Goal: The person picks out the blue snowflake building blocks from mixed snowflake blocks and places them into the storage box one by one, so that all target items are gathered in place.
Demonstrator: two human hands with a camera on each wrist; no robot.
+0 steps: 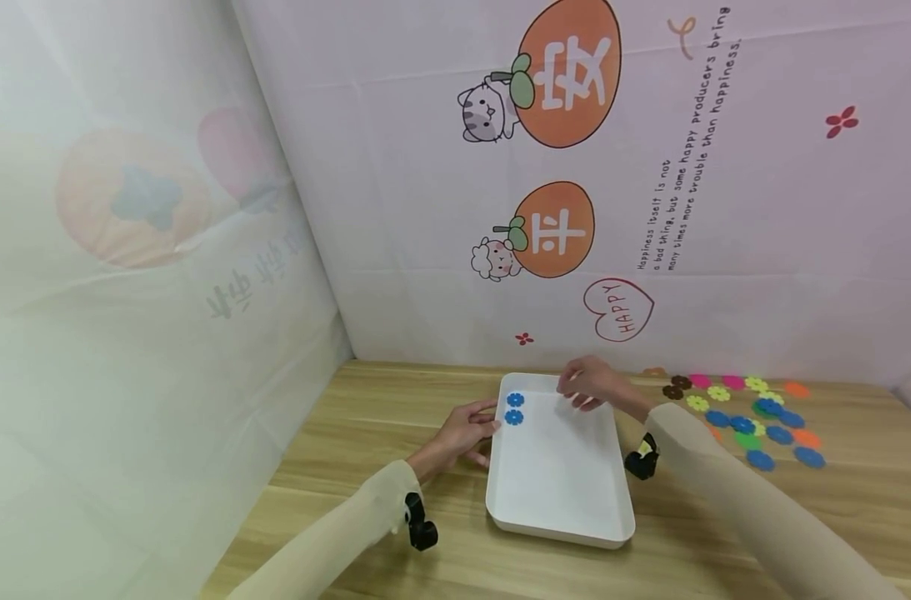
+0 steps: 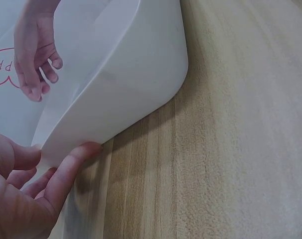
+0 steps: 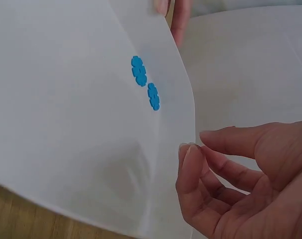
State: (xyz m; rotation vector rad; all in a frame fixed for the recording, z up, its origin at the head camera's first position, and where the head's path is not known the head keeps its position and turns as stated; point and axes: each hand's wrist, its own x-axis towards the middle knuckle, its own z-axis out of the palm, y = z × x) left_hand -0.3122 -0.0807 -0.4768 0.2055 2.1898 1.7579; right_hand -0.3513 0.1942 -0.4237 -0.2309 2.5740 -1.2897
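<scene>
A white rectangular tray (image 1: 560, 483) lies on the wooden table. Two blue flower-shaped discs, one (image 1: 515, 400) just beyond the other (image 1: 513, 417), lie inside its far left corner. My left hand (image 1: 461, 433) holds the tray's left side; in the left wrist view its thumb (image 2: 26, 157) is at the rim and a finger (image 2: 71, 169) lies along the outer wall. Over the tray's far end is my right hand (image 1: 593, 383), its fingers loosely curled with nothing visible between them. In the right wrist view its fingertips (image 3: 191, 152) overlap the tray's rim.
Flower-shaped discs in blue (image 1: 760, 460), yellow (image 1: 698, 403), pink (image 1: 733, 382), orange (image 1: 796, 389), green (image 1: 748, 441) and brown (image 1: 673, 392) lie scattered right of the tray. A printed white cloth (image 1: 425, 208) stands behind the table, another (image 1: 162, 375) at the left.
</scene>
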